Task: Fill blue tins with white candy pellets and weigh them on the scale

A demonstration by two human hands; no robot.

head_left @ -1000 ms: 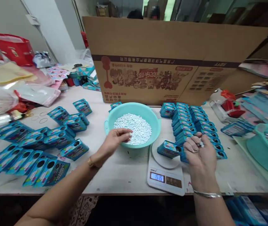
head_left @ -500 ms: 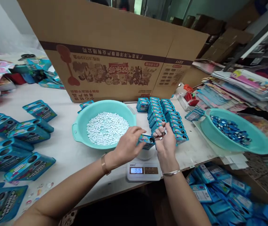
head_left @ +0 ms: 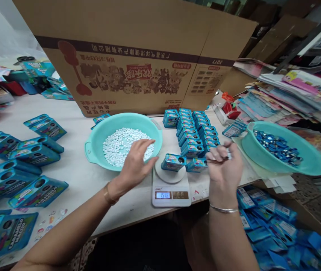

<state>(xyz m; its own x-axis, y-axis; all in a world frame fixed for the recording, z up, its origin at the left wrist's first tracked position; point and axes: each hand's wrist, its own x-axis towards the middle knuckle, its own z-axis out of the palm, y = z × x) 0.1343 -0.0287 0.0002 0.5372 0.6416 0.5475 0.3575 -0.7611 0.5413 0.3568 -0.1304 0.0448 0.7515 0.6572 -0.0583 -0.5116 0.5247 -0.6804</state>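
Note:
A small blue box (head_left: 173,162) stands on the white scale (head_left: 171,189), whose display is lit. My left hand (head_left: 136,162) hovers open, fingers spread, over the near rim of the teal bowl (head_left: 93,145) of white tablets (head_left: 122,145). My right hand (head_left: 222,165) is curled to the right of the scale, pinching a few small pale pieces at its fingertips. Another blue box (head_left: 197,164) lies between the scale and my right hand. Rows of matching boxes (head_left: 191,130) stand behind it.
A large cardboard carton (head_left: 138,56) walls off the back. Several blue boxes (head_left: 22,158) lie scattered at the left. A teal basin (head_left: 312,165) of shiny blue pieces sits at the right, paper stacks (head_left: 290,94) behind it, and blue packs (head_left: 276,226) lie in a bin below.
Both hands have left the box on the scale. My left hand went back over the tablet bowl, and my right hand drew away to the right, still curled.

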